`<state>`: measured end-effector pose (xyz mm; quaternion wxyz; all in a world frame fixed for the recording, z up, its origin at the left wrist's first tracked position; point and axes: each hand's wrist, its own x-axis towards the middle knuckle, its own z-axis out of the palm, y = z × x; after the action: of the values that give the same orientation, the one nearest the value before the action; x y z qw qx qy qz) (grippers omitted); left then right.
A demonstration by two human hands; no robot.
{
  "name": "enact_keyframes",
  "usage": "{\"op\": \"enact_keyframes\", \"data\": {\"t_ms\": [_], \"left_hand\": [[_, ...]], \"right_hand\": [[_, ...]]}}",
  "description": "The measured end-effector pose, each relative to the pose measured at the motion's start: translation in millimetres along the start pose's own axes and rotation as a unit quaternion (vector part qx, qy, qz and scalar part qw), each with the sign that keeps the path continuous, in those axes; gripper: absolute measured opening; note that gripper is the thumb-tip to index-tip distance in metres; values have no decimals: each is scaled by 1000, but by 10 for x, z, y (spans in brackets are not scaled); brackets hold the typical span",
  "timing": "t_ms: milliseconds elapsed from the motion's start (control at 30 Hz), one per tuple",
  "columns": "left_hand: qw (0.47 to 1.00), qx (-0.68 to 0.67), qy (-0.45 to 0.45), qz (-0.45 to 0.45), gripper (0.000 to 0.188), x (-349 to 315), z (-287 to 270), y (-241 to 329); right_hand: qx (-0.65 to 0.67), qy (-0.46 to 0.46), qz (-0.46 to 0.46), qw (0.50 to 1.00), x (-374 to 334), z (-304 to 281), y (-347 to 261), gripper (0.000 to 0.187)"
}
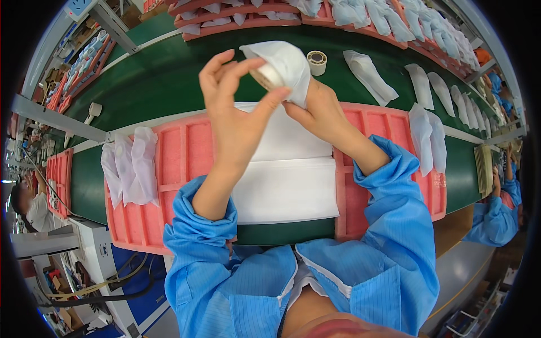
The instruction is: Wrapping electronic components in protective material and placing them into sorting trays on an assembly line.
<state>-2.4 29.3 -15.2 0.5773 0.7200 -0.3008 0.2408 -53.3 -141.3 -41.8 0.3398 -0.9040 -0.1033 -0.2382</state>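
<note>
Above the middle of the green belt I hold up a round white part [269, 76], half covered by a thin white bag [286, 56]. My left hand [234, 101] has its thumb and a finger on either side of the part's exposed round end. Its other fingers are raised apart. My right hand [320, 112] grips the bag and the part from the right, with most of its fingers hidden behind them. Below my hands, a stack of white sheets [286, 194] lies across pink foam trays [189, 147].
Filled white bags [135, 169] lie on the left tray, others [427, 138] on the right. A short cylinder [317, 61] stands on the green belt [169, 73], near a row of bagged items [369, 78]. Stacked pink trays [236, 22] line the far side. A co-worker [499, 211] is at the right.
</note>
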Motion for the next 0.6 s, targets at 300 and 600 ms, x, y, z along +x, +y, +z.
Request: {"op": "enact_keyframes", "data": {"t_ms": [300, 600], "left_hand": [[982, 80, 33, 167, 20, -62, 81, 30], [986, -103, 13, -134, 17, 80, -69, -169]], "right_hand": [[24, -9, 37, 999, -28, -31, -95, 45], [216, -118, 100, 964, 7, -278, -99, 44]]}}
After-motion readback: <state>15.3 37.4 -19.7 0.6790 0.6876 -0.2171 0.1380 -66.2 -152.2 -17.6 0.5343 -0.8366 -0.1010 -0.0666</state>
